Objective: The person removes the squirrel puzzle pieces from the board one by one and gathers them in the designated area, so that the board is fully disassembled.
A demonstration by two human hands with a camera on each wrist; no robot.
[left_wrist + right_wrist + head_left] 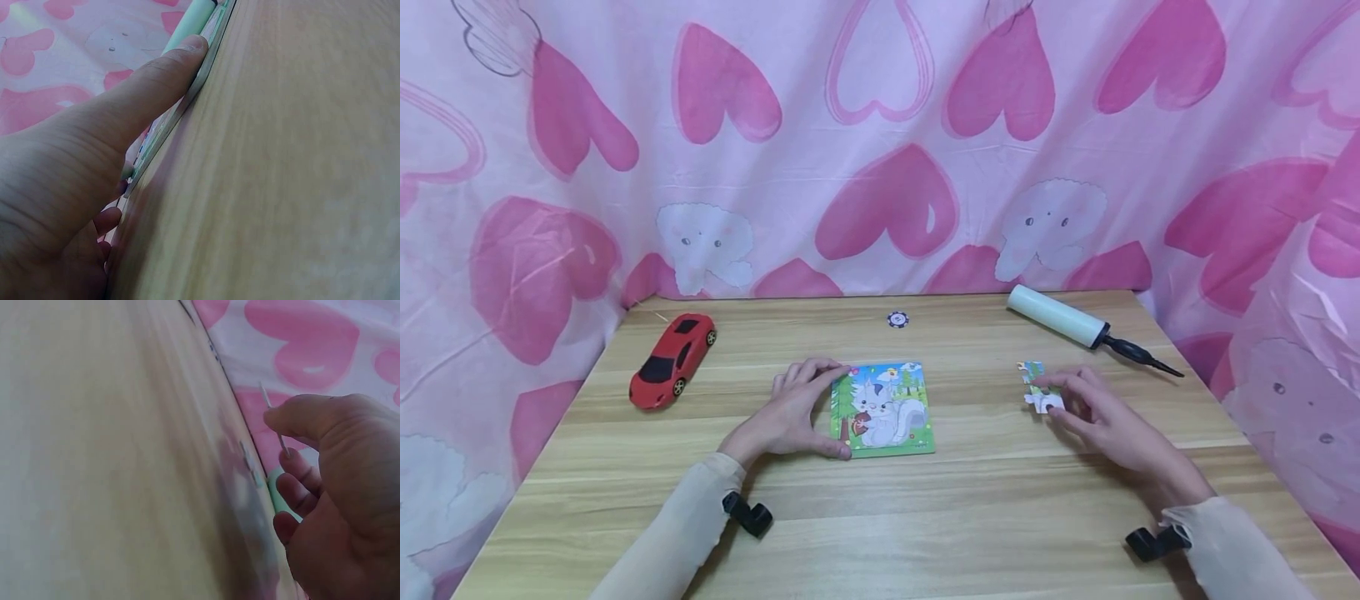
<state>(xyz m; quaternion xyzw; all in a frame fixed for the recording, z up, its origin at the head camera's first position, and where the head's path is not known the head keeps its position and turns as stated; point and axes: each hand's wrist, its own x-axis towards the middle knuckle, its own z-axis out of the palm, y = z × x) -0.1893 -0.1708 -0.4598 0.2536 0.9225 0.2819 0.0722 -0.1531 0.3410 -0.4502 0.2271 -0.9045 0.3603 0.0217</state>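
Observation:
A square picture puzzle point(887, 412) with a grey-and-white squirrel holding an acorn lies at the middle of the table. My left hand point(801, 408) holds it along its left side, fingers at the far corner and thumb at the near one. In the left wrist view, the thumb point(169, 65) rests on the puzzle's rim. To the right, my right hand point(1101, 412) pinches a small, mostly white puzzle piece point(1042, 403) between thumb and forefinger. The right wrist view shows this thin piece edge-on, raised above the table. More puzzle pieces point(1032, 369) lie just beyond those fingertips.
A red toy car point(672, 361) stands at the table's left. Near the back edge lies a small round dark-and-white chip point(897, 319). A pale hand pump point(1056, 317) with a black end lies at the back right. Behind the table hangs a pink heart-patterned curtain point(790, 183).

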